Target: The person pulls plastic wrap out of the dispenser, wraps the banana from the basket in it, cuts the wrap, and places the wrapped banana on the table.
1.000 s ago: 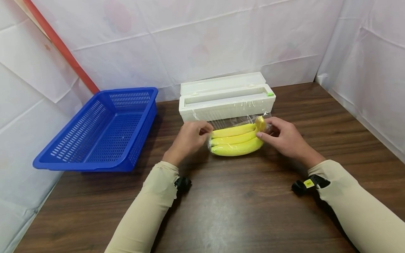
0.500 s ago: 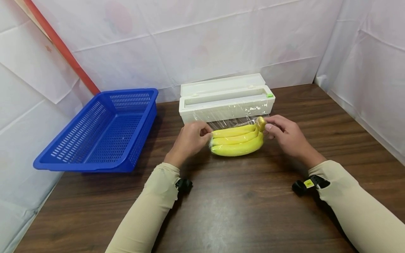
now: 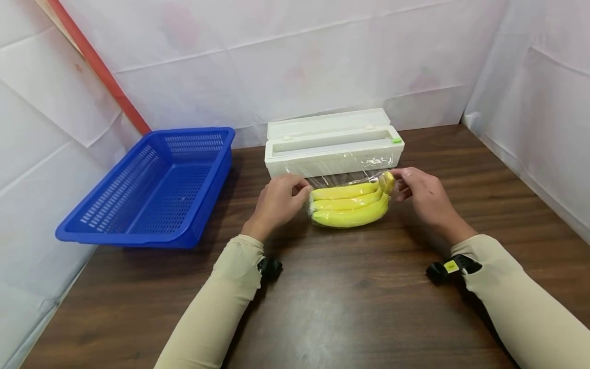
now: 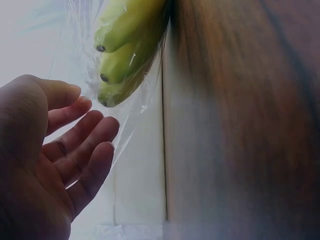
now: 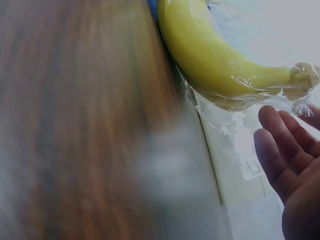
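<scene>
A bunch of yellow bananas [image 3: 350,205] lies on the table under clear cling film [image 3: 338,179]. The film stretches back to a white cling film dispenser box [image 3: 332,164] whose lid stands up. At the banana tips, my left hand [image 3: 280,200] pinches the film edge between thumb and forefinger. The left wrist view shows its other fingers [image 4: 95,135] loosely bent beside the film. By the stem end, my right hand [image 3: 424,197] touches the film with extended fingertips. In the right wrist view, its fingers [image 5: 285,145] are spread beside the wrapped stem, and its thumb is out of sight.
A blue perforated plastic basket [image 3: 161,200] stands to the left on the brown wooden table [image 3: 332,302]. White sheeting [image 3: 295,66] hangs behind the table and at both sides. A red strip [image 3: 99,66] runs down the back left corner.
The right hand's thumb has come off the banana stem, and its fingers have shifted along the film there. The left hand keeps its pinch at the banana tips. The view has shifted slightly.
</scene>
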A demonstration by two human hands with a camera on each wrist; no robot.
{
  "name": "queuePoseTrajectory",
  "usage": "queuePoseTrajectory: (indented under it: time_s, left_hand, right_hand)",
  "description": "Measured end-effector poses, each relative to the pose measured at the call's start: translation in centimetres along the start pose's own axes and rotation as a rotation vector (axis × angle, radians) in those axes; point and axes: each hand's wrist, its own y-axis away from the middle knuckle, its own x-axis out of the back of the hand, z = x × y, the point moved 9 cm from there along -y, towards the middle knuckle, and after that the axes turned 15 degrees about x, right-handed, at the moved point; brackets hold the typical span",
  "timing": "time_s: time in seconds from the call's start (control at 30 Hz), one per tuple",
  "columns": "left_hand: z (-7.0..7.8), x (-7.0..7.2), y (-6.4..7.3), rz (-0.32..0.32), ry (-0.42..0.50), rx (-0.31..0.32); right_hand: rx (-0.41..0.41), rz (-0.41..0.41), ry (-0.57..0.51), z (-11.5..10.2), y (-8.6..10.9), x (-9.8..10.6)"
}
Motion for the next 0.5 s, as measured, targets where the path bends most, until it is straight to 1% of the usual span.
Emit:
queuePoseTrajectory:
  time_s: [0.13,0.27,0.5]
  left_hand:
    - [-0.1,-0.2,-0.2,-0.01,-0.007,0.001]
    - [-0.1,-0.1,-0.5,0.004,-0.015,0.002]
    - [-0.1,0.2,-0.8,0.03,-0.015,0.026]
  right_hand:
    - [-0.046,0.045,0.006,1.2,-0.2,0.7]
    - [-0.11,0.099,0.019,2.8,-0.9,1.6]
    - [-0.255,0.186,0.119,5.7,-1.9,2.8]
